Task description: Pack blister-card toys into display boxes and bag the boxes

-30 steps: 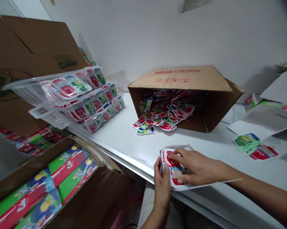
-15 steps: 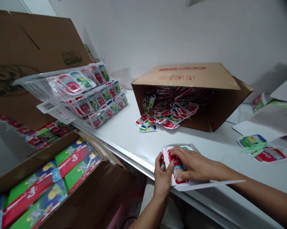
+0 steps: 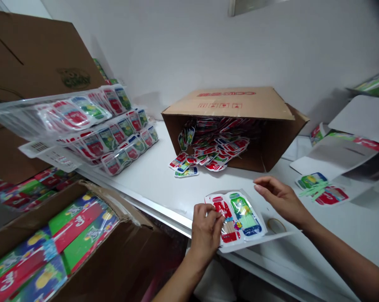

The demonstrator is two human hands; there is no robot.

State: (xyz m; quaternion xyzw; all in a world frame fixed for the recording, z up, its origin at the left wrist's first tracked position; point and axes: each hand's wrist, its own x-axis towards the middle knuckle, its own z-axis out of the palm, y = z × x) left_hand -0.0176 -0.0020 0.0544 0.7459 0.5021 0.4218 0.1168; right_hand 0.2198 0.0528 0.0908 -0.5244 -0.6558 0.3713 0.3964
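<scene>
A small white open box (image 3: pixel 265 240) lies near the table's front edge. Inside it, side by side, are a red jar-shaped candy packet (image 3: pixel 229 230) and a green and blue jar-shaped packet (image 3: pixel 247 216). My left hand (image 3: pixel 206 228) is closed over the box's left side, its fingertips on the red packet; its thumb is partly hidden. To the right of the box, my right hand (image 3: pixel 279 199) hovers with fingers stretched out and nothing in them. Below it, a yellowish rubber band (image 3: pixel 276 225) lies by the box.
A cardboard carton (image 3: pixel 230 98) on its side spills many packets onto the white table (image 3: pixel 158 180). Clear trays of packets (image 3: pixel 113 136) are stacked at left. An open carton of printed boxes (image 3: pixel 82 222) stands below. At right are loose packets with green sticks (image 3: pixel 317 191) and white boxes (image 3: pixel 330 161).
My right hand has let go of the red packet and lifted away to the right, uncovering both packets and the rubber band. My left hand's fingers have moved over the box's side. The view has shifted.
</scene>
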